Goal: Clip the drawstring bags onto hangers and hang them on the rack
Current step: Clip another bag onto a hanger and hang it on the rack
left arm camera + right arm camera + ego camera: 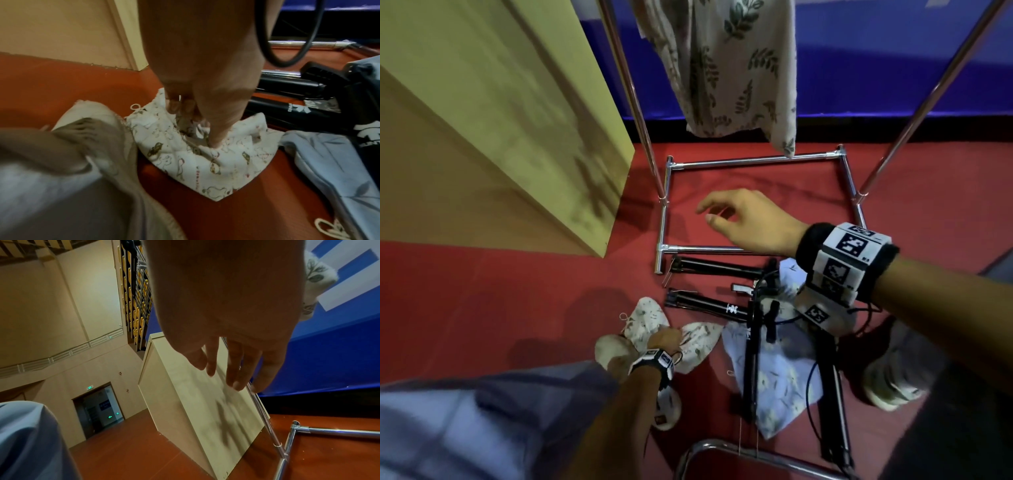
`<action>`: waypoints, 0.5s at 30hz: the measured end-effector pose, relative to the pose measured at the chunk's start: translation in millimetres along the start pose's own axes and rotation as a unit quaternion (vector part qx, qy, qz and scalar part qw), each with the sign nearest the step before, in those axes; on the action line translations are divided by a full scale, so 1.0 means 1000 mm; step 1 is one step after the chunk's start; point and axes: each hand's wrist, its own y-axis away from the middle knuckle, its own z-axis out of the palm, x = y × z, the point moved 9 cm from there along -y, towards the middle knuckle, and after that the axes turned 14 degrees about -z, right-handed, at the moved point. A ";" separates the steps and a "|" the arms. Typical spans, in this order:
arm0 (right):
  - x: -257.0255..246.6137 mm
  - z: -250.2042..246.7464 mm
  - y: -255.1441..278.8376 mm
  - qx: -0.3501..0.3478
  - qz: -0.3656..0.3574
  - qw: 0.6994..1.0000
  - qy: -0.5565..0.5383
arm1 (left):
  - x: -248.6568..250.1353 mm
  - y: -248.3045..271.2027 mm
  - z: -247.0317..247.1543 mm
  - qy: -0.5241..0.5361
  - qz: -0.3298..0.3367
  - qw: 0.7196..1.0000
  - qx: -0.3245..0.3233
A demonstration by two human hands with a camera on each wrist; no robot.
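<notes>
A white drawstring bag with small animal prints (pixel 698 339) (pixel 185 162) lies crumpled on the red floor by my left foot. My left hand (pixel 667 337) (pixel 194 125) pinches its gathered middle between thumb and fingers. A pale blue leaf-print bag (pixel 774 370) (pixel 329 162) lies to its right, partly under a black tripod. A cream bag with dark leaves (pixel 722 68) (pixel 314 272) hangs on the chrome rack (pixel 756 161) (pixel 265 418); its hanger is out of view. My right hand (pixel 707 214) (pixel 230 378) hovers over the rack's base, fingers relaxed and holding nothing.
A folded black tripod (pixel 722 267) (pixel 287 97) with a cable lies in front of the rack's base. A tall beige box (pixel 500 120) (pixel 195 402) stands at the left. My shoes (pixel 613 349) flank the bags. A chrome tube (pixel 739 452) curves at the bottom.
</notes>
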 end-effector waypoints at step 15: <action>-0.018 -0.016 0.018 -0.095 0.076 0.993 0.000 | -0.043 0.104 -0.291 0.357 0.041 0.923 0.137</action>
